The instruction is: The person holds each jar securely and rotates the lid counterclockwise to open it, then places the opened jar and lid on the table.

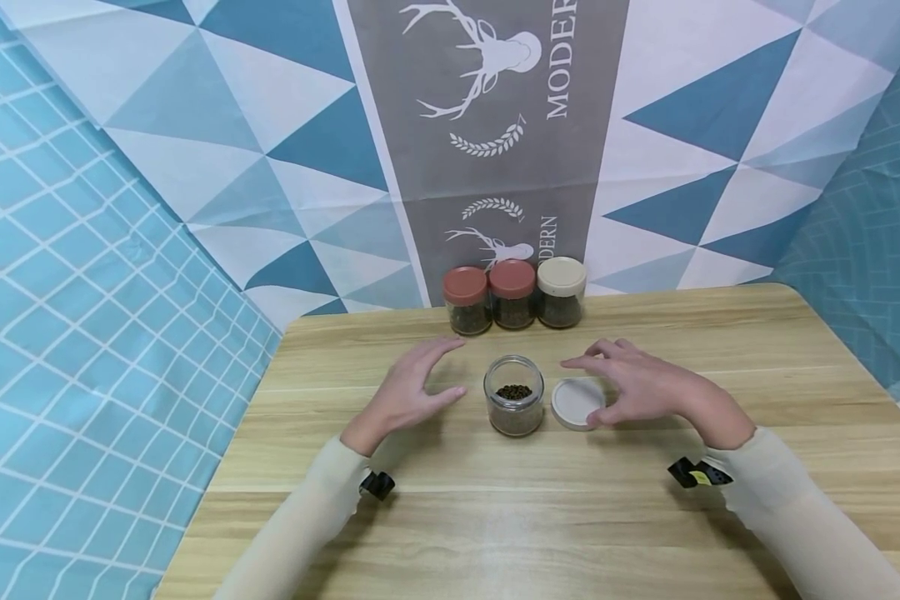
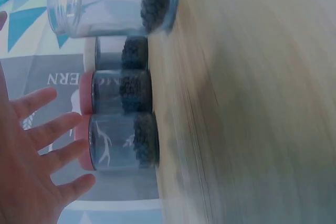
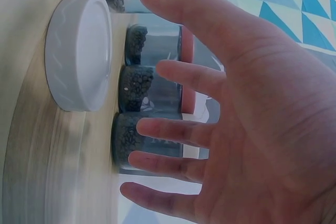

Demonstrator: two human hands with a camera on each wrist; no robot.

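Right grip and left grip are spread wide, holding nothing. I see the jar upright between them, the lid flat just beside it, nearer the right grip.

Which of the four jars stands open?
The front jar, between the left hand and the right hand. It alone is uncovered: the left red-lidded jar, the middle red-lidded jar and the cream-lidded jar behind it are closed.
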